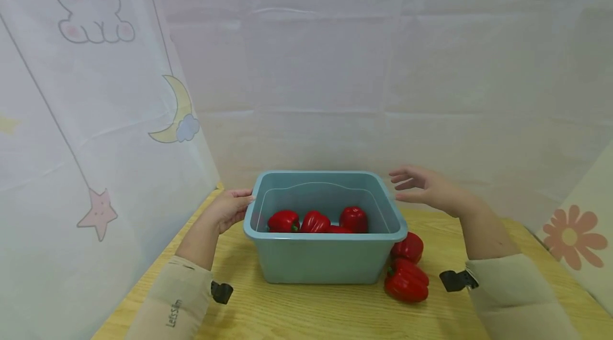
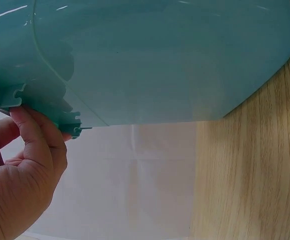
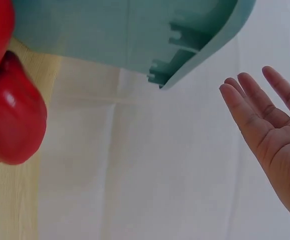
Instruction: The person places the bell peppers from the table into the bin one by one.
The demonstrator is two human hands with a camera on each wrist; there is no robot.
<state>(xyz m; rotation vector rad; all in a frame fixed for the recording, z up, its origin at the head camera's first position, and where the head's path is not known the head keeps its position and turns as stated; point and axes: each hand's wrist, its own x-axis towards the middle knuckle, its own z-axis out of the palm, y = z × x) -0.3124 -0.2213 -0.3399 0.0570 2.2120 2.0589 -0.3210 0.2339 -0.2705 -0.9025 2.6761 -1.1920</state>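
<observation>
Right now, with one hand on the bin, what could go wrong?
1. The left hand grips the blue-green bin at its rim, while the right hand is open and apart from it: a lift now could tip it and roll the red peppers inside.
2. The two loose peppers lie close beside the bin's right end; shifting it that way might knock them across the table.

Left fingers (image 2: 31, 136) seem curled; right fingers (image 3: 246, 113) extend.
</observation>
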